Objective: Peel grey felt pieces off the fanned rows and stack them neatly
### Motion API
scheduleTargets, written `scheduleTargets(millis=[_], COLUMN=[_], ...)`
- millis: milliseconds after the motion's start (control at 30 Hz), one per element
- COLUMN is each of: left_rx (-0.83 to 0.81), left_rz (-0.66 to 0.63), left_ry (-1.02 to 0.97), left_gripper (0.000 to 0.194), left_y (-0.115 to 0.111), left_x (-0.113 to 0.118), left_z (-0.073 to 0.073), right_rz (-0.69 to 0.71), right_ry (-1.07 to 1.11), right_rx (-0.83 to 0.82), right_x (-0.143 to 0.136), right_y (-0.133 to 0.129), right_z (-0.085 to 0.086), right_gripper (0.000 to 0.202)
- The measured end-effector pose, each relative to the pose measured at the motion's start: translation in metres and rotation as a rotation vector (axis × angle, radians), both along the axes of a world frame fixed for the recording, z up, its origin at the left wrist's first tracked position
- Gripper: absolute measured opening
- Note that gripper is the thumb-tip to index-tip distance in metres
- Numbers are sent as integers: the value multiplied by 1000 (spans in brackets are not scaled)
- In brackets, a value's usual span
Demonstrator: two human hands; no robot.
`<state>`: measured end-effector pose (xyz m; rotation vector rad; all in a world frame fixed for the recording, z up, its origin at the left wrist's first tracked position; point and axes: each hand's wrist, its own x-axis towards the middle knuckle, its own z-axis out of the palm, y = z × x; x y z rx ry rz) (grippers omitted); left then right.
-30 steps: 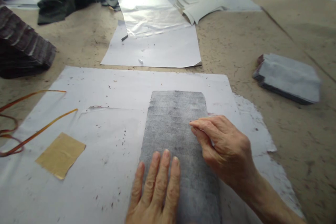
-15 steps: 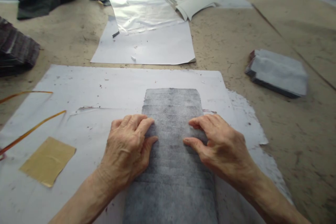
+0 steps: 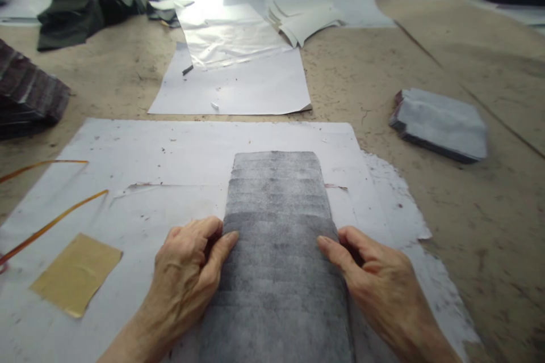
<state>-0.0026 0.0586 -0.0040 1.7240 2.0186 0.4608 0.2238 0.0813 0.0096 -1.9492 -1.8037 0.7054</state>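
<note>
A long grey panel (image 3: 276,272) with faint crosswise bands lies over a white sheet (image 3: 140,147), its near end cut off by the frame. My left hand (image 3: 191,272) grips the panel's left edge, thumb on top and fingers curled at the side. At the right edge, my right hand (image 3: 378,283) pinches it the same way, its thumb on the grey surface. The fingertips of both hands are partly hidden at the edges.
A tan square (image 3: 79,275) and orange strips (image 3: 55,218) lie left. Stacked pieces sit at far left (image 3: 29,93) and right (image 3: 440,125). Beyond are a clear plastic sheet (image 3: 230,28), pale curved pieces (image 3: 309,20) and dark material (image 3: 72,8).
Both hands have slid nearer along the panel and moved out to its edges, with thumbs now on top. The whole view has shifted slightly, showing more of the far side.
</note>
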Motion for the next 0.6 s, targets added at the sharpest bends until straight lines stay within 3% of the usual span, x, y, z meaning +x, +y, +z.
scheduleTargets(millis=[300,600], left_rx=[-116,-52], left_rz=[56,13], left_ry=[-79,30], left_gripper=[33,32], left_y=[7,2], left_x=[3,4], left_z=[2,-2], right_rz=[-34,40], right_ry=[33,-84], right_rx=[4,142], right_x=[-6,-5], right_y=[2,-2], right_z=[-5,-8], right_gripper=[32,31])
